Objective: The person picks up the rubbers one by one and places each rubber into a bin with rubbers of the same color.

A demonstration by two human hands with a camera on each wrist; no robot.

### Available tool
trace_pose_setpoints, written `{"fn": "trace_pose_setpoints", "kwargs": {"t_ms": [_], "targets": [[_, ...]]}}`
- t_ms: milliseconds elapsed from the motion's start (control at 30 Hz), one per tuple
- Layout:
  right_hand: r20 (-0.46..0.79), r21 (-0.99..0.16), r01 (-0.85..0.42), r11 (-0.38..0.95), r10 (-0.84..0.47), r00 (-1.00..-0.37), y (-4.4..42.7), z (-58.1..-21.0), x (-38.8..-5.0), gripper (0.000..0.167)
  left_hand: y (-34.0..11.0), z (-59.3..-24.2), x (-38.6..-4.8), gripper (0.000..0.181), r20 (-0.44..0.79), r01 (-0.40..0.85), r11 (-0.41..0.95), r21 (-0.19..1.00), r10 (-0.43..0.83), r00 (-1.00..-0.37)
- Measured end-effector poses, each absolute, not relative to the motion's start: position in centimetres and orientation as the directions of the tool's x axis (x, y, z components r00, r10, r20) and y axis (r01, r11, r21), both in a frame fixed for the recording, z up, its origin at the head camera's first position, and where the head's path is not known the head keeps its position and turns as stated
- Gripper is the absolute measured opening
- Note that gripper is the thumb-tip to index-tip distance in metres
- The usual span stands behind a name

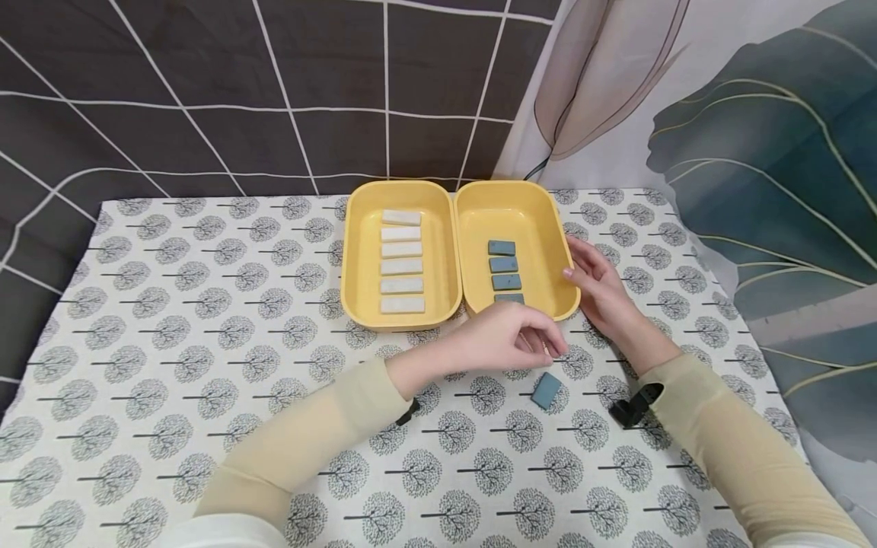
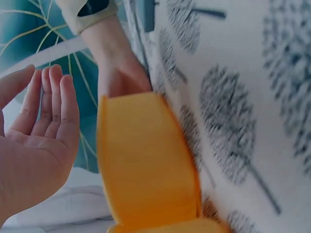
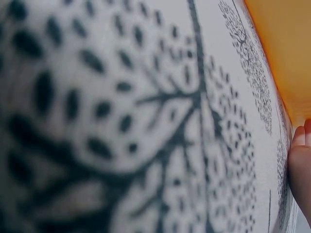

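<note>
Two yellow containers stand side by side on a tablecloth. In the right container (image 1: 479, 228) lies a column of several small blue tiles (image 1: 503, 264); the nearest is partly covered by my left hand (image 1: 507, 335). That hand hovers over the container's front edge, holding nothing; the left wrist view shows its fingers loosely extended. On the cloth just below it lies a single blue tile (image 1: 546, 390). My right hand (image 1: 603, 289) grips the right container's outer wall, thumb at the rim and fingers along the outside.
The left container (image 1: 366, 251) touches the right one and holds a column of several white tiles (image 1: 402, 266). A tree-patterned cloth (image 1: 205, 342) covers the table. Behind it hangs a dark grid-patterned fabric (image 1: 329, 137), with a leaf-patterned curtain (image 1: 754, 190) at the right.
</note>
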State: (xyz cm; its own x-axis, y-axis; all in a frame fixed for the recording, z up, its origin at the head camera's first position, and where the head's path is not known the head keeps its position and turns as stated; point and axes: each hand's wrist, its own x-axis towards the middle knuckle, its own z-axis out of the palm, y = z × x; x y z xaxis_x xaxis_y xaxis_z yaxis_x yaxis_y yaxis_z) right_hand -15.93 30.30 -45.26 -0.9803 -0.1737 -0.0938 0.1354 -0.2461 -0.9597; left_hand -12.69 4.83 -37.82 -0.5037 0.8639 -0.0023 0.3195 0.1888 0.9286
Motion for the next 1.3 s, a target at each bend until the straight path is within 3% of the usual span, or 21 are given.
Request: {"fn": "trace_pose_setpoints", "kwargs": {"t_ms": [300, 567, 867, 1300], "targets": [[-0.100, -0.962, 0.140, -0.235, -0.172, -0.980, 30.3, -45.2, -16.0, 0.059, 5.9, -39.7, -11.7, 0.021, -0.046, 0.427, 0.265, 0.864, 0.887, -0.459], [-0.099, -0.963, 0.138, -0.231, -0.174, -0.980, 30.3, -45.1, -16.1, 0.060, 6.8, -40.5, -11.5, 0.019, -0.120, 0.581, 0.370, 0.725, 0.898, -0.423], [-0.100, -0.963, 0.139, -0.232, -0.174, -0.980, 30.3, -45.1, -16.0, 0.061, 7.8, -41.3, -11.4, 0.026, -0.120, 0.756, 0.360, 0.547, 0.927, -0.355], [-0.100, -0.965, 0.138, -0.223, -0.175, -0.979, 30.4, -45.1, -16.0, 0.061, 8.3, -41.8, -11.4, 0.033, -0.155, 0.781, 0.362, 0.509, 0.931, -0.330]]}}
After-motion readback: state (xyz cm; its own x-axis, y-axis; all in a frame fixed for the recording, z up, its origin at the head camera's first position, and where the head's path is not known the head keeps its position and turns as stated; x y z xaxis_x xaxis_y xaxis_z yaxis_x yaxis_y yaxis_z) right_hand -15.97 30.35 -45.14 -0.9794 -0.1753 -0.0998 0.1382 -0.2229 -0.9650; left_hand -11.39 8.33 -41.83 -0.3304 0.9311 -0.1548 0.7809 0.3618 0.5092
